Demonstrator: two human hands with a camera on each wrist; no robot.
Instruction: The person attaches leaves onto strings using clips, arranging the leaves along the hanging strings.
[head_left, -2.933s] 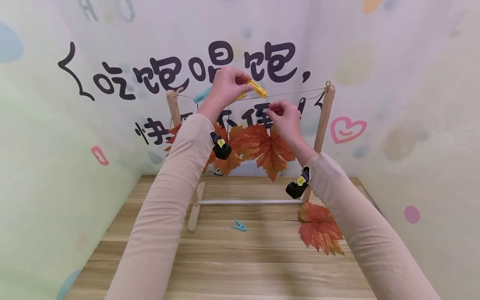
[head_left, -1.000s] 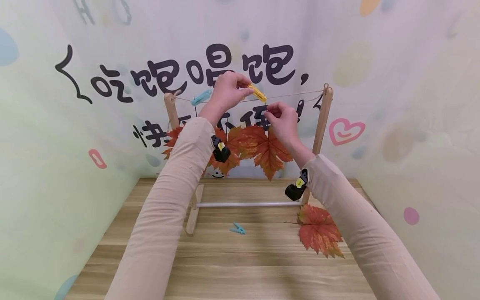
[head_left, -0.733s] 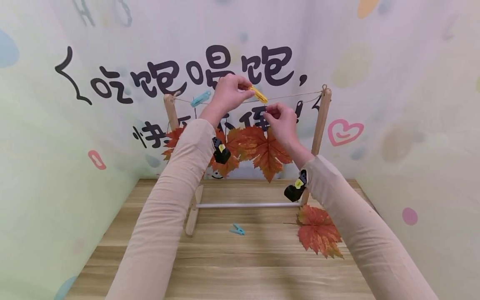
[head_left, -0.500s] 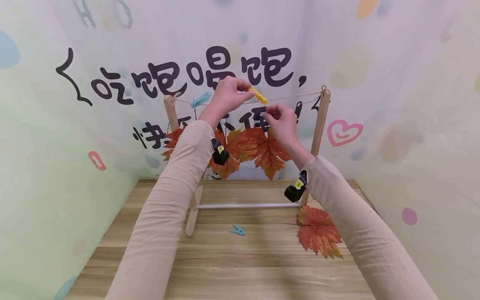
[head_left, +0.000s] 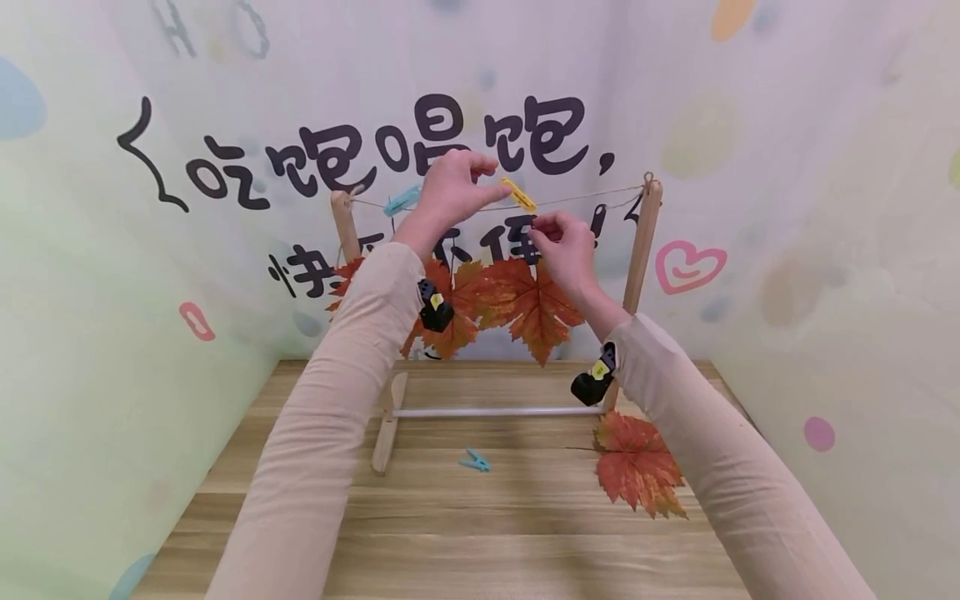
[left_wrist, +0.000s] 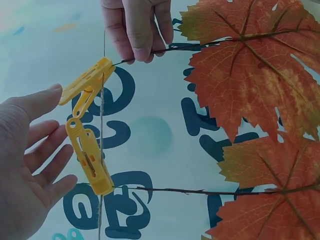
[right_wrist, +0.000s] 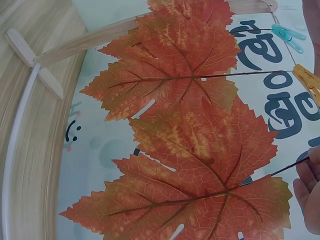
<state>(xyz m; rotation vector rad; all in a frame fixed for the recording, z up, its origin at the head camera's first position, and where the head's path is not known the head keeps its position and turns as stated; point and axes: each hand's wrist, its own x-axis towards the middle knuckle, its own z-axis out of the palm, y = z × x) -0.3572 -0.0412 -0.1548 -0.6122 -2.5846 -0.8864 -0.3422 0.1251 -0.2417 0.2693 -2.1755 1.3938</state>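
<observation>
My left hand point(head_left: 456, 190) is beside a yellow clothespin point(left_wrist: 90, 82) on the string, its fingers spread apart and the thumb at one handle end. The clothespin's tip meets the string and the end of a dark leaf stem. My right hand point(head_left: 566, 250) pinches that stem just below, in the left wrist view at the top. From the stem hangs an orange-red artificial maple leaf point(head_left: 538, 304). Next to it, a second yellow clothespin point(left_wrist: 90, 157) clips another maple leaf point(right_wrist: 175, 75) to the string. A blue clothespin point(head_left: 403, 200) sits farther left on the line.
A wooden frame with upright posts point(head_left: 643, 250) carries the string, with a white rod point(head_left: 495, 412) low between them. On the wooden table point(head_left: 450, 542) lie a blue clothespin point(head_left: 476, 460) and a red maple leaf point(head_left: 637, 462). A printed curtain point(head_left: 787, 167) stands behind.
My left fingers have spread and come off the yellow clothespin they were pinching, which stays on the string. My right hand keeps its pinch on the stem, nearly still.
</observation>
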